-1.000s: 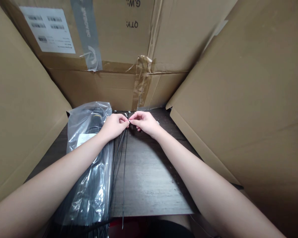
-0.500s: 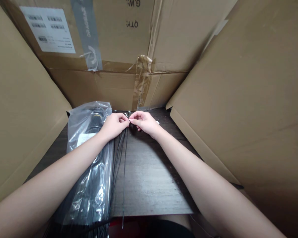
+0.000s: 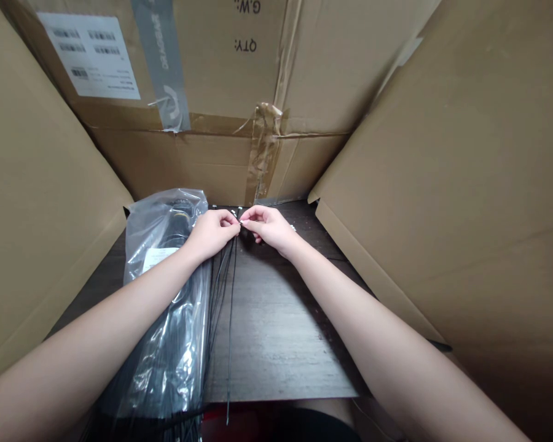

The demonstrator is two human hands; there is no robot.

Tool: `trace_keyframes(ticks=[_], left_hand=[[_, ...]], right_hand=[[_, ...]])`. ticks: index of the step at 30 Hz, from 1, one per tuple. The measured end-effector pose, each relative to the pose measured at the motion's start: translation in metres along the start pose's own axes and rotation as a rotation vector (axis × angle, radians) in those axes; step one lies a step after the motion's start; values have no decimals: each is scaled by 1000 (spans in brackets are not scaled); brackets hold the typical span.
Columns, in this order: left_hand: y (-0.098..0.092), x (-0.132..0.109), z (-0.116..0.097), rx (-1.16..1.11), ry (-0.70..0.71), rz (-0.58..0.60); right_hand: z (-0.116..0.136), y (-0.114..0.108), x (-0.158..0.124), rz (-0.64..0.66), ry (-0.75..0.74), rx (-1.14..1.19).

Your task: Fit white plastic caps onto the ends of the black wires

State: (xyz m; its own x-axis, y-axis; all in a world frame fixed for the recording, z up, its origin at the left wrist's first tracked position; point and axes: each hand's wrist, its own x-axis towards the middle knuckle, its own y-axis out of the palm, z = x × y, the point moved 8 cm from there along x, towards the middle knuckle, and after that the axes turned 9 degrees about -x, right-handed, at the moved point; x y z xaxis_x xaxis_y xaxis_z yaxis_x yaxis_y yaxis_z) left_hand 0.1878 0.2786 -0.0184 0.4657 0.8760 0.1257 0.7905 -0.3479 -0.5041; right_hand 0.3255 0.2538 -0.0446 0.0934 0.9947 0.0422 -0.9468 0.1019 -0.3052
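Above a dark wood-grain tabletop (image 3: 281, 331), we see the left hand (image 3: 213, 233) and right hand (image 3: 268, 227) pinched narrow on what appear to be long thin black cable ties (image 3: 230, 276), hanging toward us, nearer the left hand, beside a clear plastic bag (image 3: 163, 224).

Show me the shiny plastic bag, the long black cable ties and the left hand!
plastic bag (image 3: 163, 212), head view, on its top end
black cable ties (image 3: 231, 288), head view, on the strands hanging below the hands
left hand (image 3: 213, 233), head view, on the back of the hand
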Motion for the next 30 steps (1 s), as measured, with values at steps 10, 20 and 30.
trace_keyframes(ticks=[10,20,30], left_hand=[[2,1,4,-29,-13,16],[1,1,2,-15,-2,28],[2,3,5,-22,3,34]], right_hand=[[4,1,-2,20,0,0],[3,0,-2,26,-16,-3],[5,1,-2,48,-21,17]])
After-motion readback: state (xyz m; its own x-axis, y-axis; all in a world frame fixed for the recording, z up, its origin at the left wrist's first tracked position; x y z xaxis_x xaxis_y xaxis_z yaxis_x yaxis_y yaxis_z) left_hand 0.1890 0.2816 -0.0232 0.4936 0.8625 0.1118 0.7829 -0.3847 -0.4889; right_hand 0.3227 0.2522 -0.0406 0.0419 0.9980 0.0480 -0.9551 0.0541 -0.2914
